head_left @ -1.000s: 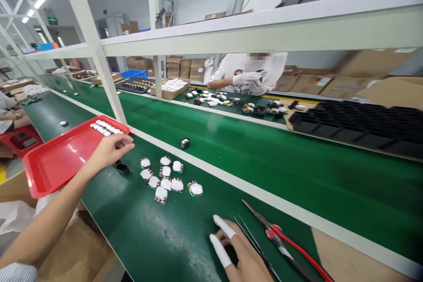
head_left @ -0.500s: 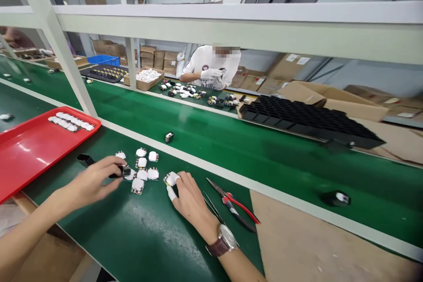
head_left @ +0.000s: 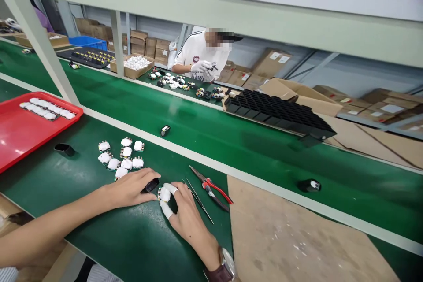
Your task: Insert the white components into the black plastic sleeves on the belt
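Observation:
My left hand (head_left: 134,188) grips a small black housing (head_left: 151,185) between thumb and fingers. Close beside it, my right hand (head_left: 185,211), with white covers on thumb and index finger, pinches a small circuit board with a white pad (head_left: 164,194). The board faces the housing, and the two are nearly touching. Several similar white-padded boards (head_left: 126,152) lie grouped on the green bench beyond my left hand. Another black housing (head_left: 64,150) rests farther left. Tweezers (head_left: 199,200) and red-and-black pliers (head_left: 211,188) lie just past my right hand.
A red tray (head_left: 39,136) holding padded boards is at the left. Beyond a pale rail, a green conveyor (head_left: 198,130) carries black housings (head_left: 165,130). Brown board (head_left: 280,233) covers the right of the bench. Opposite, a person (head_left: 201,59) handles parts beside black trays (head_left: 277,112).
My left hand has moved right with the black housing, from the group of boards to my right hand. My right hand keeps its board. The view has shifted.

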`<state>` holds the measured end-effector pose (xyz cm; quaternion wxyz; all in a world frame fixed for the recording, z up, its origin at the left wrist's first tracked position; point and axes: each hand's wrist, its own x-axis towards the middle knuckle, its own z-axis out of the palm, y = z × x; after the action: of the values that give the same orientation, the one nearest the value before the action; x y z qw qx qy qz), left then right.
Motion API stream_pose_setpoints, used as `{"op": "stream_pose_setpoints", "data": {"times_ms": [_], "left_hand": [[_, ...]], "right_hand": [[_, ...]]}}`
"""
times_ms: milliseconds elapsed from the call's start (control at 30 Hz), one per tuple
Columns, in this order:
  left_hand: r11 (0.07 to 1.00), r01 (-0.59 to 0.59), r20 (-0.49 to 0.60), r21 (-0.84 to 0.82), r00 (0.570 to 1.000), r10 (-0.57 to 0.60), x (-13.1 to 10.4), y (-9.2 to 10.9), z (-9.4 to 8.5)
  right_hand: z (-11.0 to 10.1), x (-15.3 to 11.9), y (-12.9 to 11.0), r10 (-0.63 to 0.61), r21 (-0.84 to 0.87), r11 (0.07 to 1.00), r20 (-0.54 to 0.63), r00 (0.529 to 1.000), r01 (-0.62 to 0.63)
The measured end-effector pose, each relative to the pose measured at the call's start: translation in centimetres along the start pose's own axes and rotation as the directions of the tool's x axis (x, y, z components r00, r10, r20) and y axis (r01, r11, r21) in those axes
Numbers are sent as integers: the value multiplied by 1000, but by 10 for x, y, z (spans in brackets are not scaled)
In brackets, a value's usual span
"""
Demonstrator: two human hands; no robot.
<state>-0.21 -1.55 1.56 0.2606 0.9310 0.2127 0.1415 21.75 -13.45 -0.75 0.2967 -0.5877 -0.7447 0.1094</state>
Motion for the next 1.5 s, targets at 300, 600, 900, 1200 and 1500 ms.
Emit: {"op": "stream_pose_setpoints", "data": {"times_ms": [300, 600, 900, 1200, 1500], "left_hand": [[991, 37, -117, -131, 992, -52, -15, -3, 13], [937, 166, -1, -307, 985, -175, -20, -9, 19], [966, 49, -117, -252, 990, -81, -22, -8, 16], [970, -16, -132, -243, 991, -16, -23, -8, 15], [966, -17, -111, -257, 994, -12, -23, -3, 11]], "right_hand": [[-3, -11, -1, 29, -5, 1000, -7, 1000, -29], [-1, -13, -4, 40, -106, 993, -97, 995, -51], [-3, 0, -22, 31, -78, 996, -243, 969, -51], [-16, 2, -49, -148, -158, 980, -165, 975, 122], [-13, 1, -47, -99, -234, 969, -55, 994, 83]]}}
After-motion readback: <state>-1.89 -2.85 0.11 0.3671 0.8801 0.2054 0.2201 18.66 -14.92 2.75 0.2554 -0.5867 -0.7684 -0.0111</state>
